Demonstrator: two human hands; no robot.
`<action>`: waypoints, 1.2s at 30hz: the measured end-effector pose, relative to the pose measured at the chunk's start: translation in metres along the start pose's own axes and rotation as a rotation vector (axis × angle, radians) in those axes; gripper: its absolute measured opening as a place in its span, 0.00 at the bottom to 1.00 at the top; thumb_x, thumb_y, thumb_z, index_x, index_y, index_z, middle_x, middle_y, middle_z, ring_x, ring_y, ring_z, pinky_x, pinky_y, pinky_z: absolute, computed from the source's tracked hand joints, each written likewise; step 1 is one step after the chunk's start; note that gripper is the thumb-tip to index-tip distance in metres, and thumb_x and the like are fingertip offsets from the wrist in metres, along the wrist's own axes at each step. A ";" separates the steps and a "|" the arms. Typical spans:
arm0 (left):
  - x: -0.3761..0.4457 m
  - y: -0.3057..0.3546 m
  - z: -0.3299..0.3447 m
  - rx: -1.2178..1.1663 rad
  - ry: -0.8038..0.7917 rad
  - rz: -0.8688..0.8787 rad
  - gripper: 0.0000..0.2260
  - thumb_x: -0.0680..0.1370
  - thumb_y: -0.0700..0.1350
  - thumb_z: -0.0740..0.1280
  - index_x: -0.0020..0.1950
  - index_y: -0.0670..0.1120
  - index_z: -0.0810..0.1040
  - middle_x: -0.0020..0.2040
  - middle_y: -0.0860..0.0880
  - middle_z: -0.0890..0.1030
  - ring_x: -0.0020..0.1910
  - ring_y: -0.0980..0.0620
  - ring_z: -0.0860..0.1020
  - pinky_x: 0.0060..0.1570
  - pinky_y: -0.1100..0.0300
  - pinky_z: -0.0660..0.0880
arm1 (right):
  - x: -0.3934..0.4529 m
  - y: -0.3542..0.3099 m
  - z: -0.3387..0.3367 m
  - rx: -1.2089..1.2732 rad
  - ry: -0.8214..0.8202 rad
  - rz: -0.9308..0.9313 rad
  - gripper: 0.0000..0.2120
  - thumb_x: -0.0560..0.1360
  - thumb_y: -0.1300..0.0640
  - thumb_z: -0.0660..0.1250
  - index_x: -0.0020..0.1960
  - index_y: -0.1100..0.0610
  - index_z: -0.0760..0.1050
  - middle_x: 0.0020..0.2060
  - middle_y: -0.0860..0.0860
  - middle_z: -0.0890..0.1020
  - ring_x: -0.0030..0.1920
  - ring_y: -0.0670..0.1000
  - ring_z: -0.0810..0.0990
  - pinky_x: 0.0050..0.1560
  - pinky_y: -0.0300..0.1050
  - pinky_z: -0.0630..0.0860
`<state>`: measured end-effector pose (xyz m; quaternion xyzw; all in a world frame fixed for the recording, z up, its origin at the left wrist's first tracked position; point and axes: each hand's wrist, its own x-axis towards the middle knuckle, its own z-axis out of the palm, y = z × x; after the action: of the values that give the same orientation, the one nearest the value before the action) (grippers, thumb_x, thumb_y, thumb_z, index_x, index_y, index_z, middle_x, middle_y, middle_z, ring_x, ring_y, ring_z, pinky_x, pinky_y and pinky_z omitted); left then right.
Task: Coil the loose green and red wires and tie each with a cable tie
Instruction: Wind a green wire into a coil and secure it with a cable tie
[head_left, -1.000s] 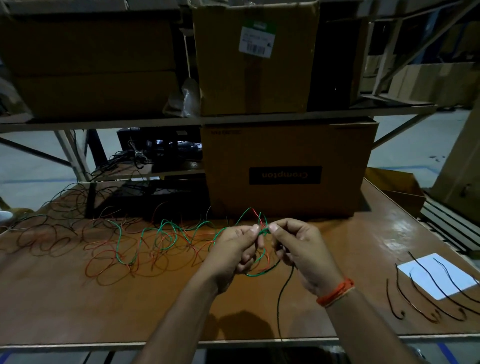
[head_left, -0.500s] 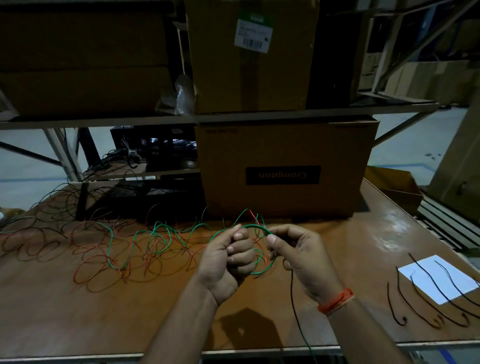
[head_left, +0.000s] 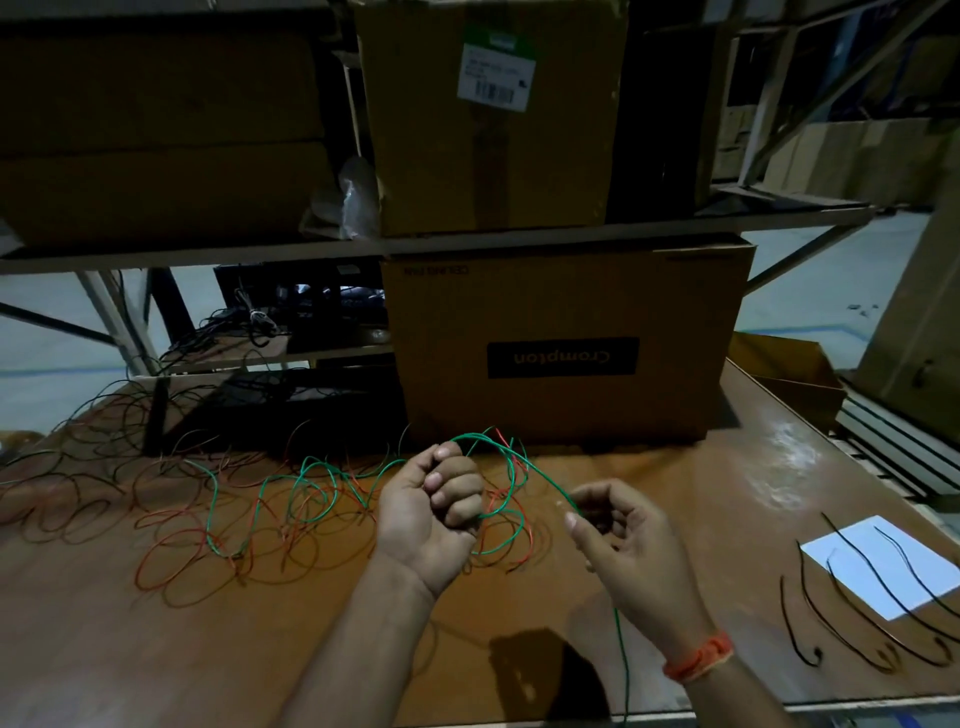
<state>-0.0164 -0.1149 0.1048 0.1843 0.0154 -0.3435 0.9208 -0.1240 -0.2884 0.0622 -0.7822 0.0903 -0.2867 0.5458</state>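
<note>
Now we are mid-coil on the green wire (head_left: 511, 470): our left hand (head_left: 434, 512) is fisted around a small loop of it near the table's middle, while our right hand (head_left: 621, 540), fingers loosely curled, pinches the strand running off its right side. Red wires (head_left: 171, 551) lie tangled on the table (head_left: 727, 483) to the left. Next, we judge, another turn must feed into the fist.

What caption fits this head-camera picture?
Left hand grips green wire loops; right hand pinches the strand over a wooden table.
</note>
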 end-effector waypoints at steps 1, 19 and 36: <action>0.001 0.000 0.001 -0.006 0.008 0.011 0.13 0.83 0.43 0.56 0.39 0.48 0.71 0.29 0.56 0.62 0.22 0.59 0.60 0.23 0.65 0.52 | -0.003 0.002 -0.001 -0.104 0.030 -0.055 0.09 0.73 0.62 0.75 0.45 0.48 0.82 0.37 0.45 0.83 0.39 0.44 0.81 0.37 0.37 0.77; -0.010 -0.019 0.010 0.420 0.060 0.082 0.12 0.86 0.47 0.55 0.48 0.46 0.74 0.37 0.50 0.77 0.33 0.54 0.77 0.32 0.64 0.76 | -0.012 -0.020 -0.006 -0.477 -0.020 -0.255 0.12 0.79 0.54 0.62 0.55 0.49 0.83 0.36 0.43 0.71 0.38 0.43 0.76 0.38 0.32 0.69; -0.013 -0.023 0.009 0.316 0.161 0.270 0.12 0.87 0.43 0.54 0.49 0.41 0.72 0.43 0.41 0.87 0.38 0.48 0.87 0.33 0.63 0.82 | -0.018 -0.019 -0.007 -0.688 -0.512 -0.160 0.16 0.75 0.54 0.62 0.59 0.47 0.81 0.48 0.46 0.79 0.51 0.47 0.78 0.50 0.39 0.72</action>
<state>-0.0421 -0.1257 0.1074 0.3536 0.0100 -0.1993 0.9139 -0.1455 -0.2786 0.0752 -0.9689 -0.0185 -0.0780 0.2342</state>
